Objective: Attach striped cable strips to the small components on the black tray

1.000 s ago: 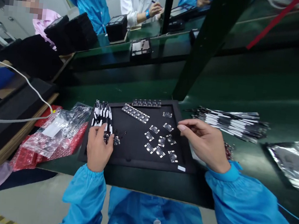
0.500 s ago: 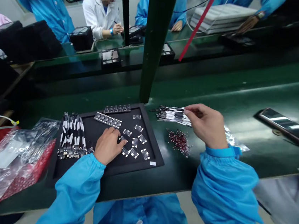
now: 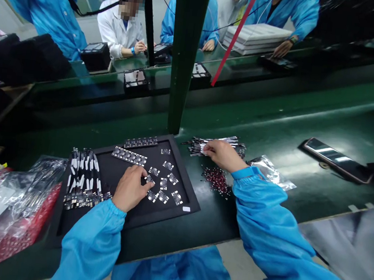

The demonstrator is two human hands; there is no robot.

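Note:
A black tray (image 3: 191,198) lies on the green bench, holding several small dark circuit boards (image 3: 166,173) scattered at its right. Two multi-board strips (image 3: 129,154) lie near its back edge. A bundle of white-tabbed strips (image 3: 82,178) fills its left side. My left hand (image 3: 130,189) rests over the tray, fingertips beside a small board. My right hand (image 3: 223,156) presses on a pile of dark, white-tabbed strips (image 3: 216,145) behind the tray. Its fingers partly hide them, so any grip is unclear. Below that hand lies a heap of tiny dark red parts (image 3: 216,181).
A crumpled silver foil bag (image 3: 270,172) and a phone (image 3: 337,160) lie on the bench at right. Plastic bags over red packaging (image 3: 5,214) sit at left. A green pillar (image 3: 184,55) stands behind the tray. Co-workers sit across the line.
The view has swung left, so the tray sits further left. My right hand has moved from the tray's edge onto the strip pile. My left hand has moved right, from the bundle to the small boards.

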